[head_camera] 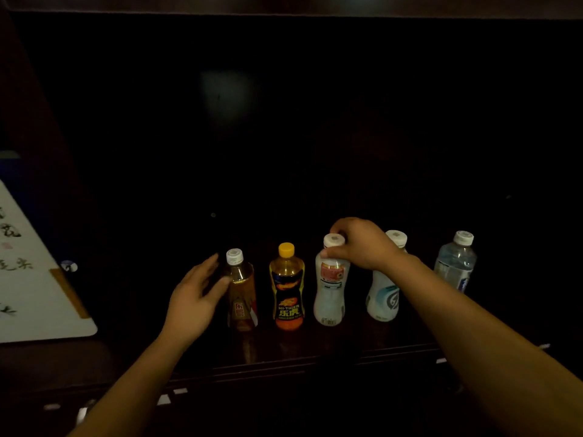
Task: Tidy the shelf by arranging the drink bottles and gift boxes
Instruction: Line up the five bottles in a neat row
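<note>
Several drink bottles stand upright in a row on a dark wooden shelf (315, 351). From the left: a brown tea bottle (241, 294) with a white cap, an orange Hi-Tiger bottle (287, 298) with a yellow cap, a white bottle with a pink label (329, 291), a white bottle with a teal logo (383, 298), and a clear water bottle (456, 263). My left hand (195, 298) is open, its fingers touching the left side of the tea bottle. My right hand (362, 244) grips the neck and cap of the pink-label bottle from above.
A white board with ink calligraphy and a gold strip (34, 279) leans at the far left. The shelf's back is dark and nothing shows there. The shelf's front edge (284, 367) runs below the bottles. No gift box is visible.
</note>
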